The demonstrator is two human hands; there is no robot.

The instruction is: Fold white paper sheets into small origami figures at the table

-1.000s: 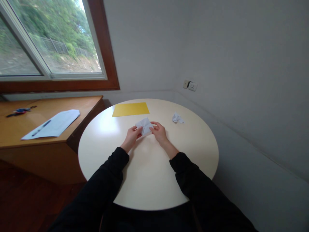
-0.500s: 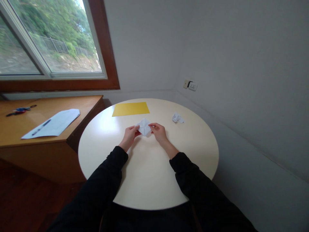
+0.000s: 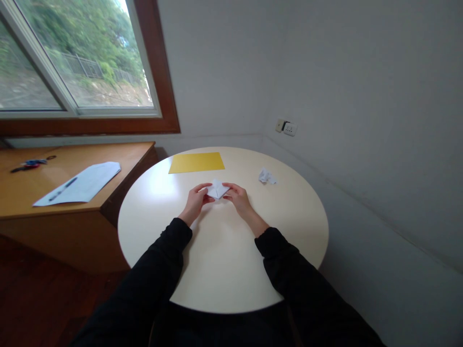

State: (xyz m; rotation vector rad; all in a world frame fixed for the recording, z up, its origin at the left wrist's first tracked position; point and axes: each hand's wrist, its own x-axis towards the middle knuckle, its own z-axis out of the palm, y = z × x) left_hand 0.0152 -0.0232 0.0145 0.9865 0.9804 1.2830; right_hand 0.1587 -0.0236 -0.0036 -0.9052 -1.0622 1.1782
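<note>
A small folded white paper (image 3: 217,188) is held just above the round cream table (image 3: 224,270), near its middle. My left hand (image 3: 196,201) pinches its left side and my right hand (image 3: 237,196) pinches its right side. The fingers cover the paper's lower edges. Both arms are in black sleeves and reach in from the near edge of the table.
A yellow sheet (image 3: 196,162) lies flat at the table's far side. A crumpled white paper (image 3: 266,176) sits to the right. On the wooden desk (image 3: 43,193) at left lie a white sheet (image 3: 79,183) with a pen and some small items. A wall socket (image 3: 285,127) is behind.
The folded paper has become smaller and flatter between my hands, and both hands have drawn closer together over it. The camera shifted slightly.
</note>
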